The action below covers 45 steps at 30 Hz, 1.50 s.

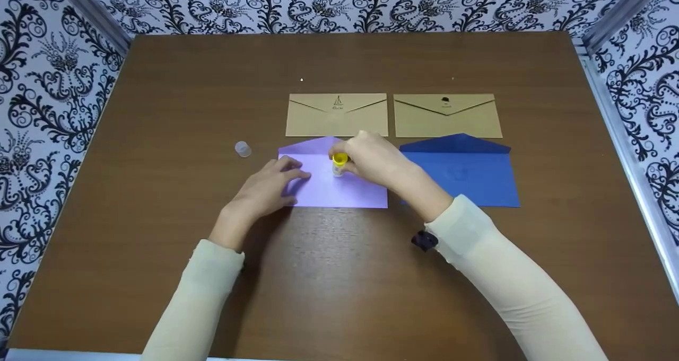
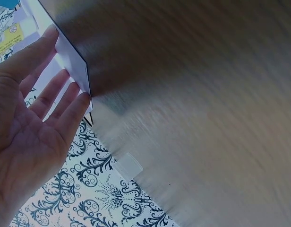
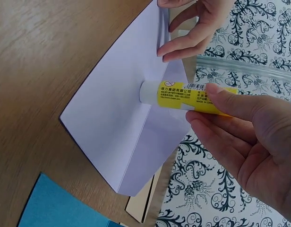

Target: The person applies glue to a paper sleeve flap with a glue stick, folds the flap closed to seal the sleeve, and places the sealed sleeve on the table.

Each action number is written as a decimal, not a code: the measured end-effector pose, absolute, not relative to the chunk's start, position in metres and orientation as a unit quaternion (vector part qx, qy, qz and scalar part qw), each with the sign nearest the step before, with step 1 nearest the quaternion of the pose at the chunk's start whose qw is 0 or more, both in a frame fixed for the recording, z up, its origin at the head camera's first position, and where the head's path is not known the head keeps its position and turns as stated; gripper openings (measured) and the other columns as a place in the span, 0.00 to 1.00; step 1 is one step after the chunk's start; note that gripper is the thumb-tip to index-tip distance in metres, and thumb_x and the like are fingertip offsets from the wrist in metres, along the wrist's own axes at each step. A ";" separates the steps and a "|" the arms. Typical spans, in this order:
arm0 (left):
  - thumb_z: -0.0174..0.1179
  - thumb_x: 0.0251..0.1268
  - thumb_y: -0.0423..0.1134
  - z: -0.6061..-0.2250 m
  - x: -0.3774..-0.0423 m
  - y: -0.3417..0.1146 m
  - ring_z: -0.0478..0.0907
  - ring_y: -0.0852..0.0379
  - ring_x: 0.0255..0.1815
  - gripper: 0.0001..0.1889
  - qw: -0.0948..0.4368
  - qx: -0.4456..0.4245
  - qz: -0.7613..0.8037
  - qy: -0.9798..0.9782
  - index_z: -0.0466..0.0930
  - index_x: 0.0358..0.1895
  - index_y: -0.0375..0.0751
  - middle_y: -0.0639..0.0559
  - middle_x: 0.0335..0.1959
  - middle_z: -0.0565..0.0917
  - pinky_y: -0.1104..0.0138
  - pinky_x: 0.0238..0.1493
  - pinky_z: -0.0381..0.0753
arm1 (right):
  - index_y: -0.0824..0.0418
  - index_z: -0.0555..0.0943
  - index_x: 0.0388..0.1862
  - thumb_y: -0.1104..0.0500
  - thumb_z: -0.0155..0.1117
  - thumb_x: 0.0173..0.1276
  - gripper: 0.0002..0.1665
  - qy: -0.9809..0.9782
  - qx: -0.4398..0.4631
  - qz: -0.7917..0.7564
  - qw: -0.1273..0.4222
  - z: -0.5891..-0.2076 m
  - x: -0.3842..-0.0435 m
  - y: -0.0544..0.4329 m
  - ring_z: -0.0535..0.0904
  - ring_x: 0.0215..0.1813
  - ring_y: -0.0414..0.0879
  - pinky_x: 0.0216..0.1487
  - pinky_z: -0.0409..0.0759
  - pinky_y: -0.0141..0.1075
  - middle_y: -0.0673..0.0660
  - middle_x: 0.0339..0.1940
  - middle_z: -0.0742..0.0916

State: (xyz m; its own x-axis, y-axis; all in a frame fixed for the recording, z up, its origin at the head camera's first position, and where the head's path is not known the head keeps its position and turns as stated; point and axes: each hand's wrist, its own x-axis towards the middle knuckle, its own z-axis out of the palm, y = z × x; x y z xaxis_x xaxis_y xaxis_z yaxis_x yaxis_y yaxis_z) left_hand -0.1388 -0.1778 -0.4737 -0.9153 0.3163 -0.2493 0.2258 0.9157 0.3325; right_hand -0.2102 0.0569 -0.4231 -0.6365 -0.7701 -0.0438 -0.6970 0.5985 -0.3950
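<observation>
A light purple envelope [image 1: 339,194] lies on the table with its flap raised toward the far side. My right hand [image 1: 379,162] grips a yellow and white glue stick [image 3: 183,97] between thumb and fingers. The stick's white end meets the envelope near the flap's fold in the right wrist view; the glue tip itself cannot be made out. With fingers spread and slightly bent, my left hand [image 1: 268,187] rests on the envelope's left side. The left wrist view shows its fingertips [image 2: 51,35] touching the purple paper.
A translucent cap [image 1: 243,149] lies left of the envelope. To the right is a blue envelope [image 1: 461,178], flap raised. Two tan envelopes, one with a sailboat print [image 1: 337,122] and one with a dark print [image 1: 447,125], lie behind. Patterned cloth surrounds the brown table [image 1: 329,297].
</observation>
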 end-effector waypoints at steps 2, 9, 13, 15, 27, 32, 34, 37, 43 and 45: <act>0.69 0.62 0.39 -0.473 -0.139 -0.178 0.63 0.44 0.74 0.28 0.153 0.139 0.150 0.967 0.77 0.67 0.53 0.48 0.71 0.70 0.48 0.70 0.72 | 0.59 0.86 0.51 0.55 0.69 0.67 0.15 0.886 -0.417 -0.175 0.107 -0.424 -0.209 0.056 0.88 0.48 0.51 0.52 0.87 0.42 0.56 0.47 0.91; 0.70 0.61 0.39 -0.472 -0.138 -0.178 0.64 0.44 0.74 0.28 0.150 0.138 0.152 0.967 0.77 0.66 0.52 0.48 0.71 0.70 0.48 0.70 0.72 | 0.59 0.87 0.49 0.54 0.71 0.65 0.15 0.879 -0.429 -0.178 0.106 -0.424 -0.206 0.051 0.88 0.46 0.51 0.50 0.87 0.41 0.56 0.45 0.91; 0.70 0.61 0.39 -0.472 -0.138 -0.177 0.65 0.43 0.73 0.28 0.146 0.141 0.152 0.967 0.77 0.66 0.52 0.47 0.71 0.71 0.48 0.69 0.73 | 0.59 0.87 0.49 0.54 0.71 0.65 0.16 0.877 -0.433 -0.178 0.105 -0.424 -0.204 0.047 0.88 0.46 0.51 0.51 0.87 0.40 0.57 0.46 0.91; 0.70 0.61 0.39 -0.472 -0.138 -0.177 0.65 0.43 0.73 0.28 0.145 0.142 0.153 0.967 0.77 0.66 0.52 0.47 0.70 0.71 0.48 0.69 0.73 | 0.59 0.86 0.50 0.54 0.71 0.65 0.17 0.876 -0.436 -0.179 0.107 -0.424 -0.203 0.045 0.88 0.47 0.51 0.52 0.87 0.40 0.57 0.46 0.91; 0.71 0.59 0.37 -0.473 -0.137 -0.177 0.66 0.44 0.72 0.28 0.134 0.150 0.162 0.966 0.78 0.65 0.50 0.47 0.70 0.71 0.48 0.67 0.75 | 0.58 0.86 0.48 0.54 0.70 0.65 0.15 0.881 -0.443 -0.154 0.066 -0.428 -0.204 0.033 0.89 0.46 0.52 0.48 0.87 0.42 0.55 0.44 0.91; 0.71 0.60 0.37 -0.473 -0.137 -0.177 0.66 0.43 0.72 0.28 0.135 0.152 0.160 0.966 0.78 0.65 0.50 0.47 0.70 0.71 0.48 0.67 0.74 | 0.57 0.85 0.52 0.53 0.69 0.65 0.17 0.890 -0.430 -0.137 0.062 -0.428 -0.205 0.028 0.88 0.47 0.54 0.49 0.87 0.42 0.56 0.45 0.91; 0.71 0.60 0.37 -0.473 -0.137 -0.177 0.66 0.43 0.72 0.28 0.135 0.150 0.159 0.966 0.78 0.65 0.50 0.47 0.70 0.71 0.48 0.67 0.74 | 0.56 0.85 0.53 0.53 0.70 0.65 0.18 0.894 -0.424 -0.132 0.062 -0.428 -0.206 0.026 0.88 0.46 0.54 0.49 0.87 0.43 0.56 0.45 0.91; 0.71 0.60 0.37 -0.473 -0.138 -0.177 0.66 0.43 0.72 0.28 0.136 0.148 0.158 0.967 0.78 0.65 0.51 0.47 0.70 0.71 0.49 0.67 0.74 | 0.56 0.85 0.53 0.53 0.70 0.65 0.18 0.897 -0.418 -0.127 0.066 -0.427 -0.207 0.024 0.88 0.45 0.54 0.48 0.87 0.43 0.56 0.45 0.91; 0.70 0.60 0.38 -0.474 -0.138 -0.178 0.66 0.43 0.72 0.28 0.135 0.149 0.160 0.966 0.78 0.65 0.50 0.46 0.70 0.71 0.49 0.69 0.73 | 0.55 0.85 0.50 0.52 0.70 0.65 0.17 0.903 -0.407 -0.114 0.079 -0.425 -0.211 0.024 0.87 0.44 0.54 0.47 0.86 0.44 0.55 0.44 0.91; 0.70 0.60 0.38 -0.475 -0.138 -0.177 0.66 0.43 0.72 0.28 0.135 0.150 0.160 0.966 0.78 0.65 0.50 0.46 0.70 0.71 0.49 0.69 0.73 | 0.55 0.85 0.51 0.52 0.70 0.65 0.17 0.904 -0.403 -0.115 0.083 -0.425 -0.212 0.025 0.87 0.45 0.54 0.47 0.86 0.43 0.56 0.44 0.91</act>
